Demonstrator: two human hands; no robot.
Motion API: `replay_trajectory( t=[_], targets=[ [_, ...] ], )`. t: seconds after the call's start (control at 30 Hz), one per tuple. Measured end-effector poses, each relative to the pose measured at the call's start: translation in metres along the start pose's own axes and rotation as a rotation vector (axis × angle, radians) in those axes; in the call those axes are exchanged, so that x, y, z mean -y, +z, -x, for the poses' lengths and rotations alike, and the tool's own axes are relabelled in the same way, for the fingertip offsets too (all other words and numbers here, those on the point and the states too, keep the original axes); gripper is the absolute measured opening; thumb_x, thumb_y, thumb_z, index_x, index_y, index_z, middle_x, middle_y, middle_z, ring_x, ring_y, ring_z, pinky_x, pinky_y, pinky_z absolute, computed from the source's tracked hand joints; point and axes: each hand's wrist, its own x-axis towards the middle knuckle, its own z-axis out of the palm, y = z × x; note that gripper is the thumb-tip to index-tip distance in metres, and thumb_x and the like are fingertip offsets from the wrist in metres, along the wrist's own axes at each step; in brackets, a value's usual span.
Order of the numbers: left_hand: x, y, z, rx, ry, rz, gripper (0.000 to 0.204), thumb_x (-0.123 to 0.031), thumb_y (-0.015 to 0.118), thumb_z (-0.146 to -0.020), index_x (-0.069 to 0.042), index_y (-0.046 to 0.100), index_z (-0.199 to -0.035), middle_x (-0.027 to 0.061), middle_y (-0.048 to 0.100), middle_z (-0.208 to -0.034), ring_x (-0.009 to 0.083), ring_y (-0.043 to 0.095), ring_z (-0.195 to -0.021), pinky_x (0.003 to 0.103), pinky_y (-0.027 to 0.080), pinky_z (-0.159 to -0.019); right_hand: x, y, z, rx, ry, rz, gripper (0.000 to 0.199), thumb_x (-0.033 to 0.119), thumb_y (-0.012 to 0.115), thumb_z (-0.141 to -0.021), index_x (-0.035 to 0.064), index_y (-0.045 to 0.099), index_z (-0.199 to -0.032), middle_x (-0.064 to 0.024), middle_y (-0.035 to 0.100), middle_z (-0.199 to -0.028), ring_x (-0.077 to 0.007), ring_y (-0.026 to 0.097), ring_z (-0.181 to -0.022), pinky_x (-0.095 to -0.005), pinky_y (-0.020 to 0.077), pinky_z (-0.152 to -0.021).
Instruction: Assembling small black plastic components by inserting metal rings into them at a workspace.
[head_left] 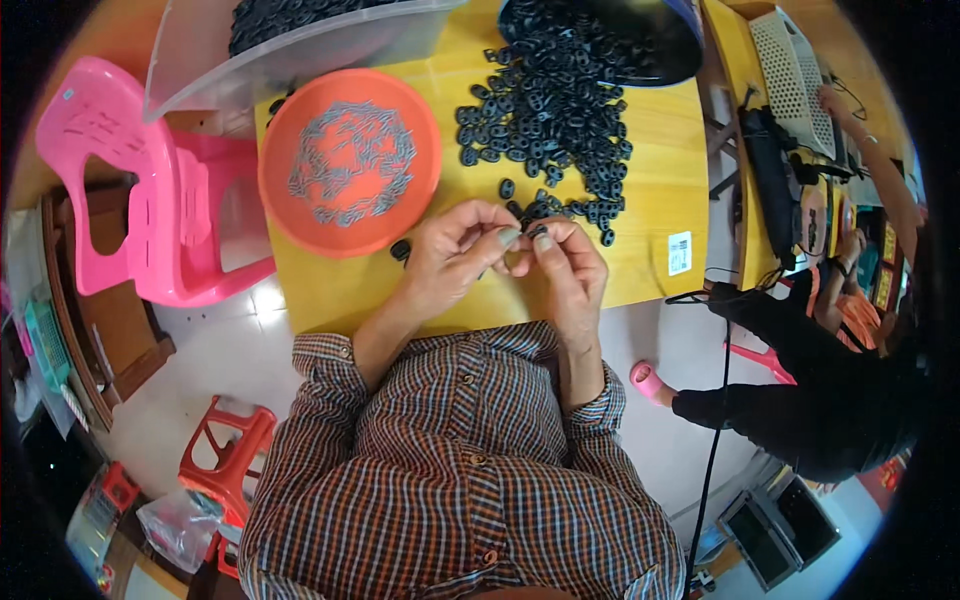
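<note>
Above the near part of the yellow table [660,150], my two hands meet fingertip to fingertip. My right hand [572,272] pinches a small black plastic piece [537,231] between thumb and fingers. Thumb and forefinger of my left hand [450,262] are pressed together against it; whatever they grip is too small to make out. Beyond the hands spreads a heap of similar black two-holed plastic pieces [560,120], with a few loose ones close to my fingers. To the left, an orange-red bowl [350,238] holds many thin silvery metal pins [350,160].
A clear plastic bin [300,58] with more black pieces stands far left, and a dark basin [655,65] lies tipped at the back. A pink chair [150,190] is left of the table. On the right, another person [800,390] sits by a second table with a white basket [795,80].
</note>
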Motion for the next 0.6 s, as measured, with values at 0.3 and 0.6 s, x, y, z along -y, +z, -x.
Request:
replay_trajectory(
  t=[0.3,0.6],
  targets=[
    [-0.0020,0.0022,0.0033,-0.004,0.001,-0.002,0.012,-0.007,0.053,-0.092,0.002,0.056,-0.099,0.0050,0.061,-0.082,0.0085,0.057,-0.069,0.022,0.049,-0.063,-0.0032,0.0010,0.0013,0.022,-0.006,-0.017,0.012,0.007,0.048,-0.094,-0.0029,0.054,-0.094,-0.0074,0.060,-0.086,-0.0097,0.055,-0.071,-0.0240,0.0473,-0.071],
    [-0.0027,0.0024,0.0034,-0.006,-0.007,-0.034,0.013,-0.008,0.055,-0.092,0.002,0.056,-0.099,0.0038,0.060,-0.080,0.0083,0.057,-0.068,0.022,0.049,-0.062,-0.0058,-0.0001,0.0037,0.015,0.003,0.017,0.009,0.005,0.050,-0.093,-0.0026,0.055,-0.092,-0.0065,0.059,-0.087,-0.0091,0.055,-0.070,-0.0231,0.0471,-0.069]
  ],
)
